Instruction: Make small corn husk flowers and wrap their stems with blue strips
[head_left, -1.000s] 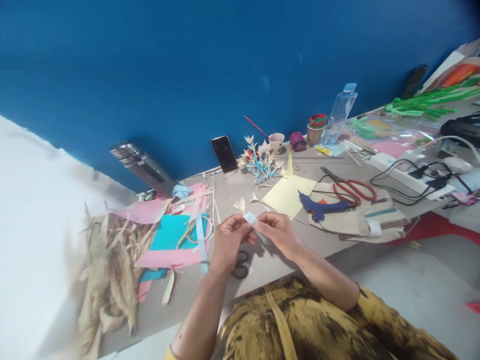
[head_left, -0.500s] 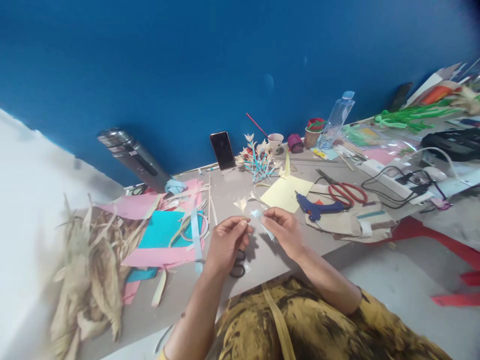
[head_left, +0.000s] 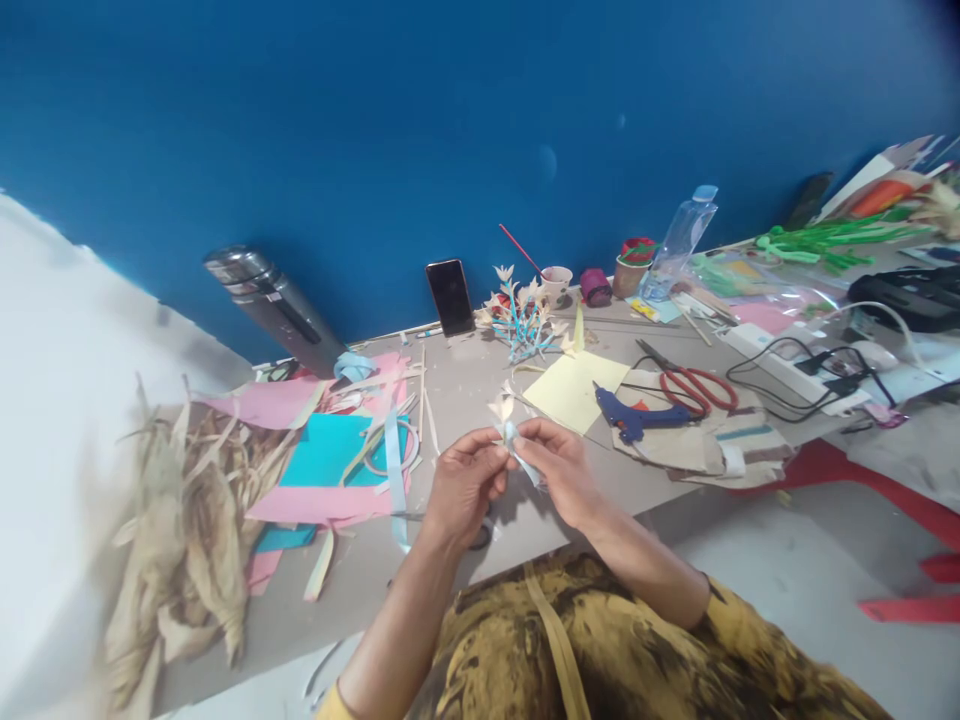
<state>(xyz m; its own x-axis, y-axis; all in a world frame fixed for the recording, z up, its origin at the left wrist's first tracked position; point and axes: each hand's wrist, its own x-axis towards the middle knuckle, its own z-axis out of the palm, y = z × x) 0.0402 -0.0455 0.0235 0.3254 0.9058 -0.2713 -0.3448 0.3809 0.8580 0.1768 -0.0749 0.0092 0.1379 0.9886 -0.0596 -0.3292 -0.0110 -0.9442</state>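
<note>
My left hand [head_left: 469, 485] pinches the lower end of a small cream flower [head_left: 502, 402], whose petals point away from me above the fingertips. Close against it on the right, my right hand [head_left: 561, 468] grips a pale blue strip [head_left: 529, 470] between thumb and fingers. The strip meets the flower's base where the fingertips come together. Behind the hands stands a bunch of similar cream flowers on blue stems [head_left: 519, 325]. Black scissor handles [head_left: 484, 533] are partly hidden under my left hand.
Yellow paper [head_left: 576, 390], a blue glue gun [head_left: 641, 412] and red-handled scissors [head_left: 697, 388] lie to the right. Left are blue paper [head_left: 322, 455], dried husks [head_left: 172, 540] and a steel flask [head_left: 277, 310]. A phone [head_left: 450, 297] leans on the wall; a power strip [head_left: 787, 365] lies farther right.
My two hands have come together, bringing the blue strip against the flower's base. The flower now stands straighter above the fingertips. The view has shifted slightly.
</note>
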